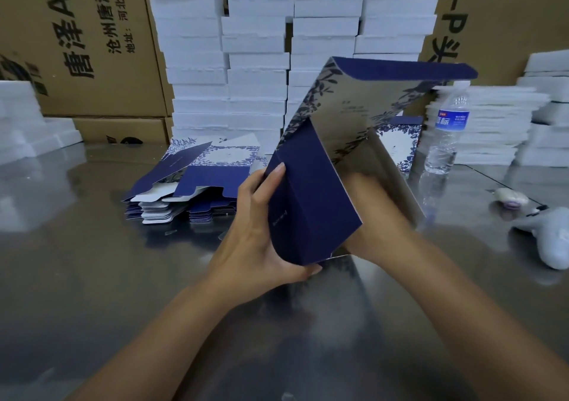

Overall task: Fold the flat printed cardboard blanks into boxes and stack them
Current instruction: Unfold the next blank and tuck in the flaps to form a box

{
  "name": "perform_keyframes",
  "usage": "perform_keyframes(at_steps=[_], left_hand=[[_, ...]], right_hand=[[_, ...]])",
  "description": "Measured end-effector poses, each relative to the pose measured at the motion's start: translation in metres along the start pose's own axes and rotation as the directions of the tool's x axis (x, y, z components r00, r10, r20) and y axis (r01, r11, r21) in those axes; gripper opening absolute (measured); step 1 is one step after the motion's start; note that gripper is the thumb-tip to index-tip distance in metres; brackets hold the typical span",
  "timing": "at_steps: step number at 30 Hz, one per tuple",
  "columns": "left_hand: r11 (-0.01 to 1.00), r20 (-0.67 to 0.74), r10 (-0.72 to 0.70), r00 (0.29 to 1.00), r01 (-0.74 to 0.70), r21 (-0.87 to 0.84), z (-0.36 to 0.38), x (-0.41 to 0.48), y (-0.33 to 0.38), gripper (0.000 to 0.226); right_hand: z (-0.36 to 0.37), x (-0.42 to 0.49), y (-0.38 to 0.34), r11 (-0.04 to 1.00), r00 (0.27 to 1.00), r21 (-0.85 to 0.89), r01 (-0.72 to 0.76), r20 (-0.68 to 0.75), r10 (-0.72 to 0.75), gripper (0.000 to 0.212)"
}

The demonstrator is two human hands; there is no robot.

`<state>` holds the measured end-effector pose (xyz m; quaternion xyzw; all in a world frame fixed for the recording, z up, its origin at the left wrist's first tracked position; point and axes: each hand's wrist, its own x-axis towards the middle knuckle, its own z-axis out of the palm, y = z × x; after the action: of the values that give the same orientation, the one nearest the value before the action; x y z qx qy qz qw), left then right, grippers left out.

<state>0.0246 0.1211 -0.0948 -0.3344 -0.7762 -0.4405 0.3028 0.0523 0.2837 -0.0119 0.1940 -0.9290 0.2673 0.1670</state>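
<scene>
Left hand [261, 225] grips the half-folded blank [354, 117] at mid-frame, fingers curled up the left edge of its navy panel and thumb hooked under the bottom corner. Right hand [374, 216] sits behind that panel, beneath the pale inner wall; its fingers are hidden, so I cannot tell how it holds. The blank is held above the table [92, 277], tilted, its long axis running from lower centre up toward the upper right, with the navy top flap pointing right. A leaf-printed face looks toward the camera; the small print on it is too blurred to read.

Just left of the blank lies a pile [191, 185] of flat blanks, navy and white, edges fanned. Behind the blank's right side a box [400, 145] shows only in part. A bottle [446, 136] stands upright right of it. Foam stacks [255, 62] fill the upper centre, with cartons [86, 46] at upper left. A grey tool [551, 240] is cut off at the right edge.
</scene>
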Motion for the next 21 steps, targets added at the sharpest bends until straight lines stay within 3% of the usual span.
perform_keyframes(at_steps=[1, 3, 5, 6, 8, 10, 12, 15, 21], left_hand=[[1.000, -0.003, -0.021, 1.000, 0.022, 0.016, 0.000, 0.000, 0.001, 0.123], [0.995, -0.019, -0.090, 0.996, 0.090, 0.030, -0.002, 0.001, 0.003, 0.127], [0.985, -0.031, -0.170, 0.985, 0.170, 0.017, -0.004, 0.002, 0.002, 0.128], [0.980, -0.031, -0.199, 0.979, 0.200, 0.005, -0.004, 0.002, 0.001, 0.128], [0.963, -0.023, -0.269, 0.963, 0.268, -0.038, -0.005, 0.001, -0.002, 0.128], [0.937, 0.001, -0.341, 0.940, 0.340, -0.081, -0.003, 0.000, -0.002, 0.128], [0.919, 0.040, -0.370, 0.928, 0.372, -0.132, 0.001, 0.000, 0.001, 0.127], [0.911, 0.099, -0.361, 0.927, 0.373, -0.177, 0.007, -0.003, 0.004, 0.124], [0.924, 0.176, -0.355, 0.918, 0.373, -0.082, 0.005, -0.010, 0.011, 0.121]], right_hand=[[0.002, 0.000, 0.007, 0.999, 0.975, -0.009, 0.049, -0.218, -0.049, 0.025], [0.008, -0.007, 0.008, 0.967, 0.838, 0.185, 0.176, -0.544, -0.049, 0.015], [0.013, -0.013, 0.010, 0.883, 0.749, 0.337, 0.327, -0.663, -0.025, 0.017], [0.017, -0.017, 0.012, 0.871, 0.722, 0.330, 0.363, -0.691, -0.039, 0.020], [0.024, -0.024, 0.013, 0.908, 0.689, 0.158, 0.387, -0.704, -0.171, 0.031], [0.030, -0.029, 0.012, 0.902, 0.672, -0.096, 0.422, -0.635, -0.382, 0.039], [0.037, -0.031, 0.009, 0.874, 0.682, -0.262, 0.409, -0.548, -0.483, 0.042], [0.043, -0.034, 0.004, 0.912, 0.741, -0.298, 0.284, -0.536, -0.405, 0.042], [0.040, -0.036, 0.006, 0.965, 0.783, -0.255, 0.067, -0.586, -0.209, 0.034]])
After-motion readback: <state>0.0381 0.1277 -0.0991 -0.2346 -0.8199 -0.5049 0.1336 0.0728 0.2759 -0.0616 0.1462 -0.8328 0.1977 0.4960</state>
